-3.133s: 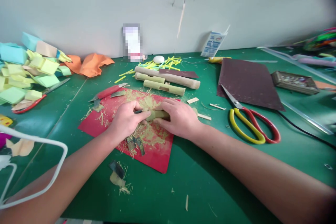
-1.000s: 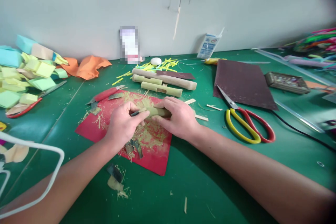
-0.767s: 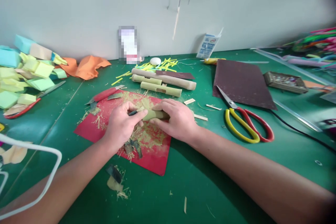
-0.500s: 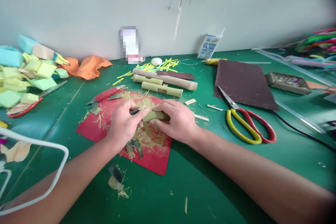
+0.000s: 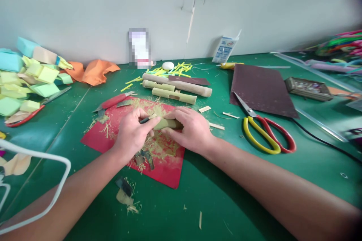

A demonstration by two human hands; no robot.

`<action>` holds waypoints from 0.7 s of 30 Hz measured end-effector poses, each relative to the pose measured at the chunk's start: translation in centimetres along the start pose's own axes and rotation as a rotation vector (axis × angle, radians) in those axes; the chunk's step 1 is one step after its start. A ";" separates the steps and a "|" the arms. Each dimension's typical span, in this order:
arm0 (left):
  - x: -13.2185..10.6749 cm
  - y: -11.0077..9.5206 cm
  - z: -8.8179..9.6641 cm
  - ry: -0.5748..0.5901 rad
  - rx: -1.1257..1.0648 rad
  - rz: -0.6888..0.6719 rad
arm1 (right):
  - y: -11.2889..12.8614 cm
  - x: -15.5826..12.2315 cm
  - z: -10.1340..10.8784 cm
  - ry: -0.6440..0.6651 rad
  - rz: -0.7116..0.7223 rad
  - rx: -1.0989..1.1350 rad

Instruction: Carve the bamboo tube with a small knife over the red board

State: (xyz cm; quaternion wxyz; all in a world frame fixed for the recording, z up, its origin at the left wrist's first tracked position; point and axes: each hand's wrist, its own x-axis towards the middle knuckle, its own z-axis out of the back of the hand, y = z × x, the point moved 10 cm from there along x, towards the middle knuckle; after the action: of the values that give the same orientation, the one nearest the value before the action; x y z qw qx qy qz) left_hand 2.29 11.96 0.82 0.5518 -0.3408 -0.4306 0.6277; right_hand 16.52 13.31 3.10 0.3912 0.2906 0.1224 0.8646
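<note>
My right hand [image 5: 190,128] is closed around a short bamboo tube [image 5: 165,124] above a red sheet [image 5: 169,173] strewn with shavings and dust. Between the thumb and fingers of my left hand [image 5: 135,128] is a small folded piece of sandpaper [image 5: 145,119], dark on one side, pressed at the tube's left end. Dark worn scraps [image 5: 148,159] lie on the sheet below the hands. A red-handled knife [image 5: 113,101] rests on the sheet's far left corner. Just beyond the hands lie bamboo tubes, one with a notch [image 5: 174,96] cut in it.
Scissors [image 5: 261,135] with yellow and red handles lie on the right, touching a dark brown sheet [image 5: 260,88]. A phone [image 5: 139,47] and a drink carton [image 5: 225,49] lean on the wall. Folded paper pieces [image 5: 34,75] pile up left. A white wire frame [image 5: 66,169] overlaps my left forearm.
Both hands keep nearly the same position on the bamboo tube. The whole view has shifted very slightly.
</note>
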 end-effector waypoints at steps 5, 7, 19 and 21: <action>-0.4 -0.6 0.0 0.045 0.084 -0.078 | -0.3 0.0 0.6 -0.051 -0.009 0.023; -0.3 -0.5 0.2 0.015 0.072 -0.056 | -0.2 0.1 0.6 -0.056 0.000 0.017; -0.4 -0.4 0.0 0.026 0.079 -0.043 | 0.2 -0.1 0.4 -0.038 0.031 0.001; -0.2 -0.1 0.1 0.018 0.064 -0.014 | 0.2 -0.1 0.1 -0.018 0.036 -0.020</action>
State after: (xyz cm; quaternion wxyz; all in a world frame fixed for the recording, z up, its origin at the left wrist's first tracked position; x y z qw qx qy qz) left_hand 2.29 11.76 0.92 0.5707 -0.3256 -0.4076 0.6341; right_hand 16.56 13.12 3.23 0.3797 0.2964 0.1051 0.8700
